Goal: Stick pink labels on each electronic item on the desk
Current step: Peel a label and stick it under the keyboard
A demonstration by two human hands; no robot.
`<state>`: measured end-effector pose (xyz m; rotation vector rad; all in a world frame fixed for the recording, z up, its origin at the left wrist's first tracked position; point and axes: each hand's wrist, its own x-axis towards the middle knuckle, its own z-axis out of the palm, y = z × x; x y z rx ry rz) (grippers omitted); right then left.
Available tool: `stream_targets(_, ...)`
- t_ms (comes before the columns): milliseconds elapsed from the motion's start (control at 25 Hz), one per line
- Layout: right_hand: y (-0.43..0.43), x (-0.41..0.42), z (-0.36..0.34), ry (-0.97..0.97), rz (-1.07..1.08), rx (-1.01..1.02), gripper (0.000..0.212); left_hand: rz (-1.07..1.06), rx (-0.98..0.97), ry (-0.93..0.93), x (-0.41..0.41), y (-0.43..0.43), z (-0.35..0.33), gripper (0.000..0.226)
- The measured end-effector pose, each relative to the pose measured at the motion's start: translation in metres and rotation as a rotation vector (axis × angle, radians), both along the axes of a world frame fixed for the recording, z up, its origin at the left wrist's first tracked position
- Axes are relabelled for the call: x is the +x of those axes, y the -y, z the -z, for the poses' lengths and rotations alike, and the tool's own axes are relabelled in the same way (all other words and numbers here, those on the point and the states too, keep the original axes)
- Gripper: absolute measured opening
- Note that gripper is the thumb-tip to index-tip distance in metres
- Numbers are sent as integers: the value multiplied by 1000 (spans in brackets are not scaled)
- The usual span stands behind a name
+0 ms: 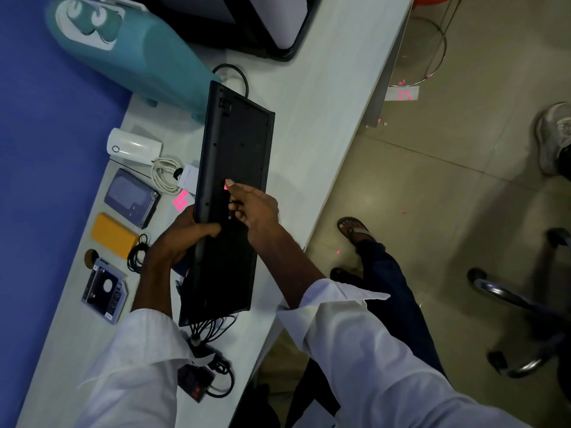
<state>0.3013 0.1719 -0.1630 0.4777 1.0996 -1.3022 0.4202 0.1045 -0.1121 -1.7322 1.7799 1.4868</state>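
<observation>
A black keyboard point(234, 168) is held tilted above the desk with its underside facing me. My left hand point(182, 239) grips its left edge near the middle. My right hand point(253, 208) rests on the underside, one fingertip pressing a small pink label point(226, 186) onto it. A sheet of pink labels point(180, 201) lies on the desk just left of the keyboard. Along the desk's left side lie a hard drive point(131, 200), a yellow power bank point(112, 234), a drive caddy point(103, 288) and a white device point(133, 146).
A teal appliance point(133, 54) and a black printer point(253, 26) stand at the far end. A coiled white cable point(165, 174), black cables point(139, 254) and a small black meter point(196, 383) lie around. The desk edge point(327, 193) runs diagonally; stools and feet are on the floor right.
</observation>
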Motion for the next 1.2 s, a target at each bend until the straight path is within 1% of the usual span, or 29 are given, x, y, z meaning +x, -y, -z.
stream_targets(120, -1, 2, -1, -10, 16, -7, 9, 4, -13, -11, -1, -1, -2, 57)
stream_targets(200, 1, 5, -2, -51, 29, -6, 8, 26, -17, -19, -2, -2, -4, 58)
stream_targets(400, 7, 5, -2, -151, 35, 64, 20, 100, -12, 42, 0, 4, -6, 82)
stream_targets(440, 7, 4, 0, -162, 16, 87, 25, 102, -10, 54, 0, 4, -7, 81)
stream_targets(480, 6, 4, 3, -174, -14, 109, 32, 100, -11, 56, -1, 3, -7, 75)
stream_targets(560, 4, 5, 6, -185, -81, 126, 44, 94, -7, 55, -3, 2, -8, 56)
stream_targets(640, 2, 7, 7, -173, -105, 118, 47, 104, -8, 53, -4, 2, -5, 49)
stream_targets(720, -1, 5, 7, -143, -107, 89, 42, 113, -12, 50, -5, 0, -4, 49)
stream_targets(840, -8, -4, 8, -75, -143, -6, 26, 101, -34, 63, -6, -2, -2, 42)
stream_targets(880, -12, -8, 8, -58, -157, -24, 24, 96, -35, 57, -7, -4, -4, 45)
stream_targets(960, -20, -13, 8, -33, -148, -34, 22, 82, -51, 16, -12, -12, -6, 58)
stream_targets(1080, -37, -22, 4, 19, -70, -47, 8, 65, -102, -72, -25, -36, -7, 72)
stream_targets(1200, -56, -32, 6, 93, 3, -84, 7, 101, -153, -147, -41, -65, 0, 93)
